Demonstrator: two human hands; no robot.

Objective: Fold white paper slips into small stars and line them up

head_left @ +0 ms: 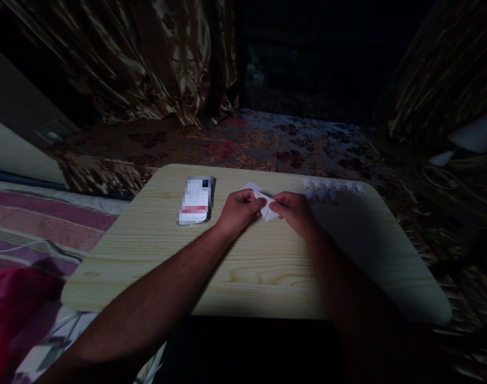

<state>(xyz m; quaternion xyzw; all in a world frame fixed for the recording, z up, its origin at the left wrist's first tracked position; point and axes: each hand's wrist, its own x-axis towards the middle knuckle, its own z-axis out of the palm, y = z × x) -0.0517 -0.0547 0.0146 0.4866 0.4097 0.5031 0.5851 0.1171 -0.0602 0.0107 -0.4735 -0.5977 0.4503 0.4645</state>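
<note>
A small piece of folded white paper point(266, 207) is held just above the table, its lower edges coming to a point. My left hand point(241, 209) pinches its left side, thumb on top. From the right, my right hand point(293, 209) pinches the other side between thumb and fingers. Behind my left hand another bit of white paper point(251, 186) shows, partly hidden by the fingers. To the right of my hands, several small folded white paper pieces point(337, 185) lie in two rows near the table's far right corner.
The light wood table point(159, 256) has rounded corners. A phone point(195, 200), blurred out, lies left of my hands. Beyond stands a ledge with flowered cloth point(267, 138) under patterned curtains point(179, 64). A striped bed point(47, 218) is at left; a white lamp point(473, 133) at right.
</note>
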